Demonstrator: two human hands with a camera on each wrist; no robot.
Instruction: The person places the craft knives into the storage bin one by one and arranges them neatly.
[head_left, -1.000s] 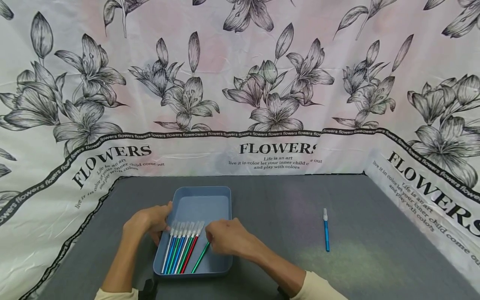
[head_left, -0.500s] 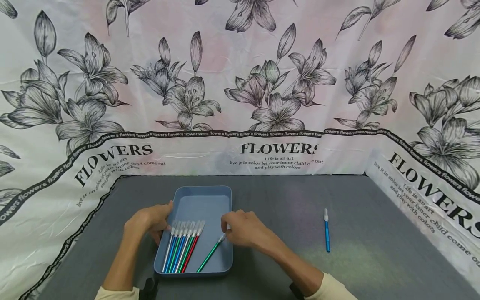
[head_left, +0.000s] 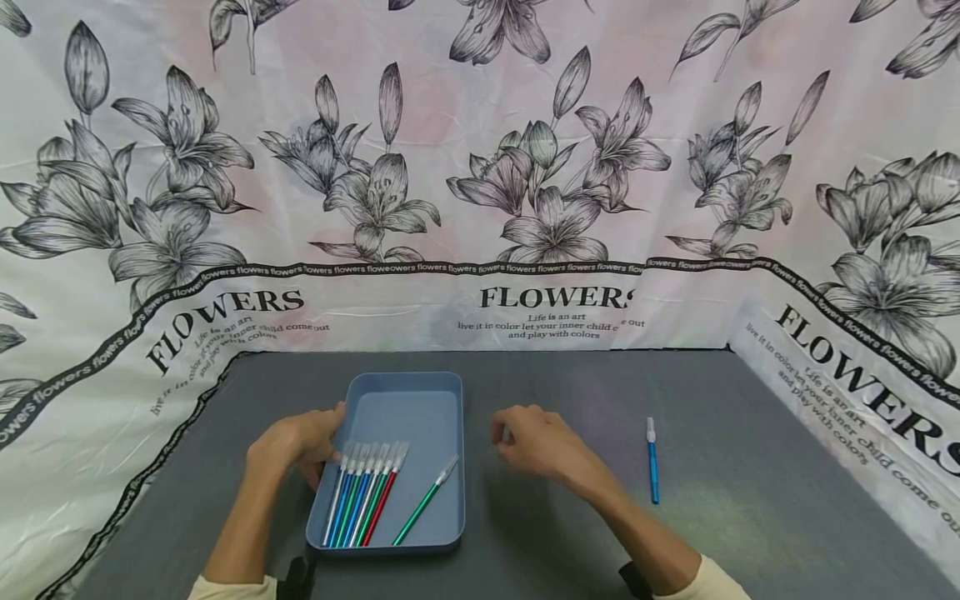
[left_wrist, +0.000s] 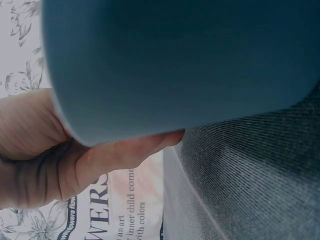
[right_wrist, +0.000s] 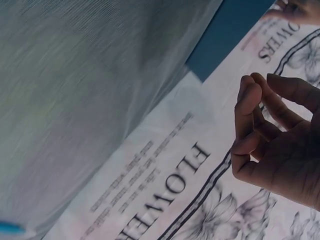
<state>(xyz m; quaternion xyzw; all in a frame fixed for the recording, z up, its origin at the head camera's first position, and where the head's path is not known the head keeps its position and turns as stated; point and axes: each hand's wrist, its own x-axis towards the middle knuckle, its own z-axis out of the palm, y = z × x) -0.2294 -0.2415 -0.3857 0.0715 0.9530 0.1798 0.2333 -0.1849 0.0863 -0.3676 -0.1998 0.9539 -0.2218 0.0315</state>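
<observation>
My left hand [head_left: 296, 442] grips the left side of a blue-grey rectangular tray [head_left: 405, 408]. In the left wrist view its fingers [left_wrist: 120, 157] wrap along the tray's edge. A row of several slim pen-like tools [head_left: 365, 504] with clear caps lies in the tray's near left part, with silver, blue, green and red barrels. Apart from the row, a green capped pen-like tool [head_left: 422, 507] lies slanted, its cap towards the tray's right wall. To the right of the tray my right hand [head_left: 543, 442] hovers over the table, fingers loosely bent and holding nothing.
A blue capped pen-like tool [head_left: 653, 467] lies alone on the dark grey table [head_left: 570, 383], right of my right hand. Behind the table and along its sides hangs a white floral-printed cloth [head_left: 420, 308].
My right hand has let go of the green pen-like tool and moved right, out of the tray. That tool has shifted slightly right. The left hand keeps its grip on the tray.
</observation>
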